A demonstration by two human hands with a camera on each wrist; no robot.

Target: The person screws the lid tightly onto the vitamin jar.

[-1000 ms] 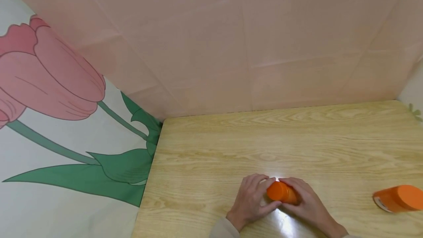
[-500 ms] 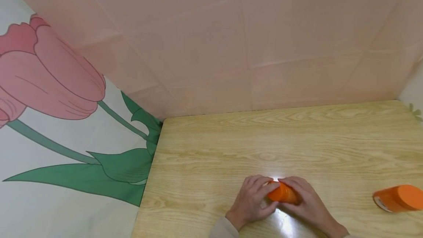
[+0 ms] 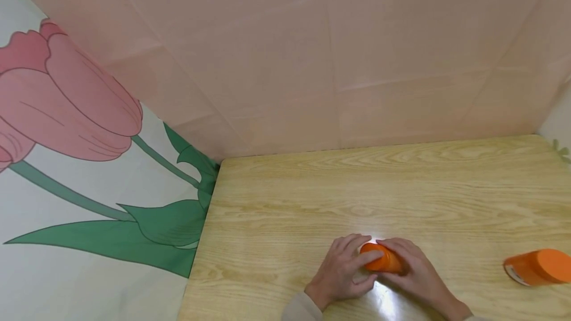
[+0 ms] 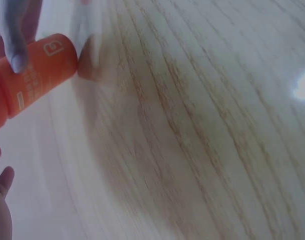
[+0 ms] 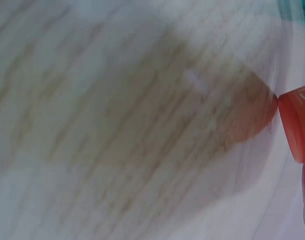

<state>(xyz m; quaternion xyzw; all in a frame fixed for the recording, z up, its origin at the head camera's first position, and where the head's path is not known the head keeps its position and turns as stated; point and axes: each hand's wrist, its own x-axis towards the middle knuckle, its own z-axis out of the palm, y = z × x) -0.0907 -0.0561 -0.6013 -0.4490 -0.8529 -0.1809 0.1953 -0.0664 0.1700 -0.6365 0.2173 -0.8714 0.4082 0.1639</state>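
A small orange bottle (image 3: 392,262) with an orange cap (image 3: 372,249) stands near the front middle of the table. Round its body the right hand (image 3: 417,274) keeps hold, thumb on the near side and fingers on the far side. The left hand (image 3: 341,269) is at the cap, one finger stretched across its top while the thumb sits apart, below the rim. White print shows on the bottle body (image 4: 45,70) in the left wrist view, its base meeting its own reflection. At the right edge of the right wrist view, only the bottle's lower part (image 5: 296,120) appears.
A second, larger orange container (image 3: 537,267) with a pale label stands at the far right of the wood-grain table (image 3: 285,202). Behind rises a pink cloth wall (image 3: 276,63); a tulip-printed cloth (image 3: 89,187) hangs at the left.
The left thumb has come off the cap's near side and moved down, and one left finger now lies across the cap top. The right hand and bottle have barely moved.
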